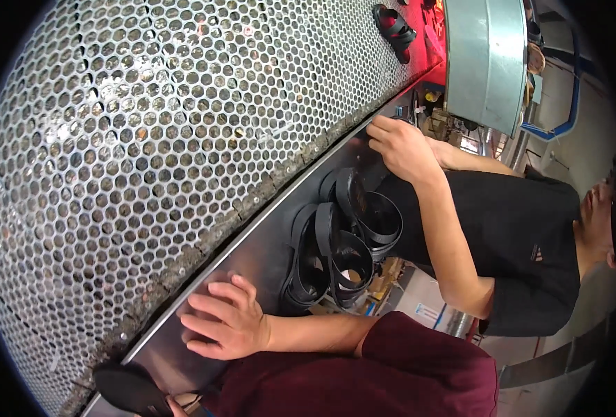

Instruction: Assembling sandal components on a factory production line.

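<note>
My right hand [228, 323] reaches in from the lower right, past a maroon sleeve, over the shiny metal ledge. Its fingers are spread and hold nothing. At the lower edge only a little of my left hand [175, 405] shows, with a finger against a flat black shoe sole [129, 388]; the rest of that hand is cut off. The sole overlaps the ledge and the mesh conveyor's edge. To the right of my right hand, several black strappy sandals [346, 257] stand close together on the ledge.
A white honeycomb mesh conveyor [183, 139] fills the left and top. Another black sandal [395, 31] lies at its far end, near red light and a pale metal hood [488, 62]. A co-worker in black stands at the right, one hand [402, 146] over the metal ledge [252, 247].
</note>
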`<state>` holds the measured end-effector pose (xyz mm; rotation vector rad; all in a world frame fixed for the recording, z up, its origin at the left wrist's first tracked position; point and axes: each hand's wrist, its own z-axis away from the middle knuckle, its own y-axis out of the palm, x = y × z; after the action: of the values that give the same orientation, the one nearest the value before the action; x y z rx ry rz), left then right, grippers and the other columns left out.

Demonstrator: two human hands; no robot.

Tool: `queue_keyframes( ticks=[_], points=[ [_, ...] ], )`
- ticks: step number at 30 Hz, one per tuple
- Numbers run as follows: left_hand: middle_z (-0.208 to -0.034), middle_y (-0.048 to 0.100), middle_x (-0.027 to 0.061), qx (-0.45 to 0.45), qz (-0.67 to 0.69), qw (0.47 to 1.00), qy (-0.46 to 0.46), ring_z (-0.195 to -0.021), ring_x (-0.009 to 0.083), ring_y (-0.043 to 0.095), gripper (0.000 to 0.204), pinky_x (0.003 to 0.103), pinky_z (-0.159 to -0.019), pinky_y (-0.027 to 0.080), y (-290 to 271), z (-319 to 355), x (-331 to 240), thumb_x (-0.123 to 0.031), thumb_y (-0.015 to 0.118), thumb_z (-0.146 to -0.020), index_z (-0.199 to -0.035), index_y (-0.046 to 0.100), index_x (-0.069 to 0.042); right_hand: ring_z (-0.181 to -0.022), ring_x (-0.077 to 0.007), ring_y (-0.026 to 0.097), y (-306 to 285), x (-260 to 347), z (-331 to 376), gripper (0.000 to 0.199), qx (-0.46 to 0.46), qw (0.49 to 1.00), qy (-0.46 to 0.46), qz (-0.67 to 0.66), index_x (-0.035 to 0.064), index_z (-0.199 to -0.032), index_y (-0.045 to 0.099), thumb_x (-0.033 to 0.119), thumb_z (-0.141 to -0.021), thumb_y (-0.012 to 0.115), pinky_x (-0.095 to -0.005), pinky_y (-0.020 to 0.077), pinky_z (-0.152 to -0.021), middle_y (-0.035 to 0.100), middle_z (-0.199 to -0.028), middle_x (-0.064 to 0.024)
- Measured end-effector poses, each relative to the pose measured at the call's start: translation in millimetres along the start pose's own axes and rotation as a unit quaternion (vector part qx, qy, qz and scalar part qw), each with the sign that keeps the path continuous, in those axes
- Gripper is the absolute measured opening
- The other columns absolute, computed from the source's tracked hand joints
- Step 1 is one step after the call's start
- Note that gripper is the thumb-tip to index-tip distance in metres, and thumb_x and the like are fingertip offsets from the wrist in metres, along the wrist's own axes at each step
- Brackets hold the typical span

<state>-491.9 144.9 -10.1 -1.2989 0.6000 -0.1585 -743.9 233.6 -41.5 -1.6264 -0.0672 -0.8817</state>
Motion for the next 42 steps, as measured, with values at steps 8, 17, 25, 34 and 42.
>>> queue_keyframes(
  ticks=[8,17,25,34,42],
  points=[
    [-0.075,0.054,0.0132,-0.068,0.013,0.997,0.031,-0.054,0.0238,0.048,0.059,0.033,-0.051,0.043,12,3,-1,-0.040,0.081,-0.072,-0.094,0.048,0.004,-0.120,-0.0265,0.042,1,-8,1,0.048,-0.018,1.000,-0.011,0.002,0.0198,-0.115,0.062,0.038,-0.071,0.071,-0.0498,0.0180,-0.109,0.050,-0.131,-0.0040],
    [-0.113,0.055,0.0206,-0.056,0.006,0.994,-0.097,-0.106,0.0354,0.052,0.064,0.042,-0.095,0.041,17,39,4,-0.020,0.084,-0.068,-0.117,0.052,0.006,-0.121,-0.0311,0.040,-11,-10,-5,0.054,-0.032,0.999,-0.016,-0.030,0.0144,-0.114,0.060,0.036,-0.066,0.073,-0.0522,0.0205,-0.106,0.048,-0.131,-0.0082],
    [-0.115,0.054,0.0245,-0.044,-0.011,0.995,-0.087,-0.108,0.0385,0.050,0.072,0.043,-0.097,0.038,20,37,-10,-0.033,0.080,-0.071,-0.120,0.050,0.009,-0.126,-0.0354,0.035,-24,-21,18,0.055,-0.100,0.992,-0.050,-0.063,0.0067,-0.113,0.057,0.033,-0.067,0.073,-0.0551,0.0216,-0.108,0.043,-0.131,-0.0133],
    [-0.126,0.050,0.0260,0.056,0.130,0.990,0.004,-0.117,0.0341,0.049,0.072,0.039,-0.102,0.037,-5,56,-36,-0.028,0.074,-0.078,-0.128,0.041,0.012,-0.117,-0.0306,0.052,-59,-17,329,0.057,-0.066,0.941,0.256,-0.210,0.0056,-0.125,0.053,0.034,-0.078,0.069,-0.0403,0.0428,-0.097,0.052,-0.128,-0.0156],
    [-0.109,0.056,0.0179,0.252,0.047,0.847,0.466,-0.104,0.0362,0.054,0.065,0.043,-0.090,0.045,4,174,-166,-0.019,0.083,-0.058,-0.113,0.053,-0.002,-0.119,-0.0259,0.049,-86,-10,498,0.080,-0.241,0.491,0.445,-0.709,0.0079,-0.146,0.022,0.048,-0.088,0.059,-0.0425,0.0439,-0.096,0.047,-0.132,-0.0144]
  ],
)
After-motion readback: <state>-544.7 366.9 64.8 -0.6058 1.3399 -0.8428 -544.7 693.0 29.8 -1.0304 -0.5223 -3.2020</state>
